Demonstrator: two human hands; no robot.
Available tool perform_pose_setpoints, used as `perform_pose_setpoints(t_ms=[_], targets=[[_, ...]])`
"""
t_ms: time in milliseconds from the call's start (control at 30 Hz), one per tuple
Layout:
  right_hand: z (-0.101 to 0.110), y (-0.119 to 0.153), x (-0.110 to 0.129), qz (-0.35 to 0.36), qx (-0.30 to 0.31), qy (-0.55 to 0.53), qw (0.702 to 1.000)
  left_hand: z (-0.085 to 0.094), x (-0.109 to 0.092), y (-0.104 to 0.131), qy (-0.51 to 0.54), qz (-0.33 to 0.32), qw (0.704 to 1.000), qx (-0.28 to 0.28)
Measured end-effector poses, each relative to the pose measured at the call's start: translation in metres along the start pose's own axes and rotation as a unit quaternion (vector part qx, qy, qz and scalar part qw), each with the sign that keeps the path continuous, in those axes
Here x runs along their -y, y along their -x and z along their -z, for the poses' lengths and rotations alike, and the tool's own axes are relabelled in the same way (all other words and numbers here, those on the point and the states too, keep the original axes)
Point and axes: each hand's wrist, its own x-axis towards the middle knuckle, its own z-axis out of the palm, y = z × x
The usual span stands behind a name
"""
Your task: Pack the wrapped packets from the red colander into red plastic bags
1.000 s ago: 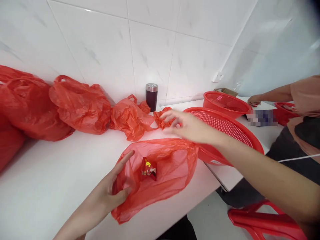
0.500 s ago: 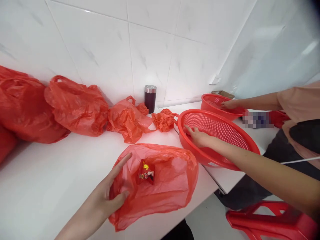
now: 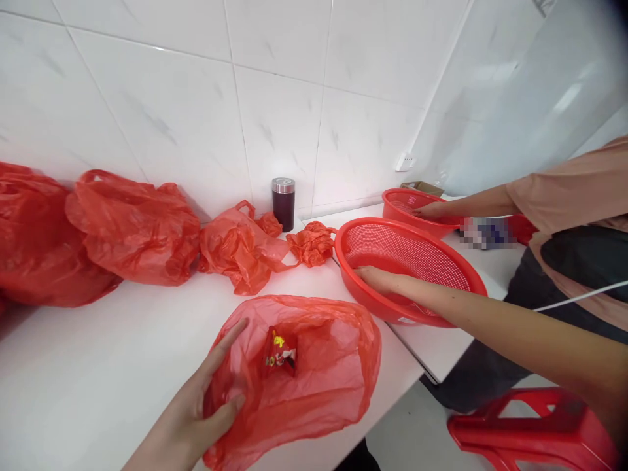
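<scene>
An open red plastic bag (image 3: 333, 392) lies on the white table, with a small red snack packet (image 3: 282, 352) inside it. My left hand (image 3: 206, 399) grips the bag's left side, the fingers outside or behind the film and the thumb over the rim. My right hand (image 3: 375, 280) reaches down into a large red perforated basket (image 3: 417, 248), near its left wall. The rim hides its fingertips, so what they touch cannot be seen.
Full red bags (image 3: 137, 226) and crumpled ones line the wall. A dark tumbler (image 3: 283, 206) stands behind them. At right, another person's hand (image 3: 432, 210) is in a second red basket (image 3: 397, 203). A red stool (image 3: 530, 425) stands below.
My right hand has moved lower into the large basket, and its fingers are now hidden. The view has shifted slightly. My left hand stays at the bag's rim.
</scene>
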Motion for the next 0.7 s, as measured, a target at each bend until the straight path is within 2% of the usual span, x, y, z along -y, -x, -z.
perform_pose_setpoints(t_ms=[33,100,233,333,400,467,500,567,633,700], targets=[[0.002,0.000,0.003,-0.014,0.025,-0.012,1.000,0.000,-0.001,0.000,-0.002,0.000,1.000,0.001],[0.010,-0.006,0.008,-0.018,0.037,-0.023,0.999,0.001,-0.002,0.001,-0.004,-0.001,1.000,0.000],[0.038,-0.018,0.028,-0.009,0.015,-0.061,0.998,0.001,-0.006,0.004,0.012,-0.002,1.000,0.010],[0.045,-0.008,0.066,0.042,-0.003,-0.111,0.993,0.000,-0.009,0.006,0.032,-0.007,0.999,0.019],[0.040,0.009,0.100,0.097,0.042,-0.128,0.986,-0.001,-0.010,0.006,0.049,-0.013,0.999,0.021],[0.032,0.029,0.129,0.139,0.084,-0.074,0.984,-0.002,-0.010,0.007,0.064,-0.019,0.998,0.009],[0.029,0.039,0.138,0.157,0.072,-0.027,0.985,-0.002,-0.010,0.007,0.070,-0.021,0.997,0.001],[0.025,0.054,0.141,0.171,-0.015,0.071,0.983,-0.003,-0.008,0.008,0.085,-0.021,0.996,-0.010],[0.019,0.066,0.122,0.131,-0.120,0.155,0.972,-0.002,-0.005,0.009,0.101,-0.016,0.995,-0.015],[0.004,0.079,0.090,0.055,-0.174,0.232,0.955,-0.001,-0.002,0.009,0.086,-0.022,0.995,-0.037]])
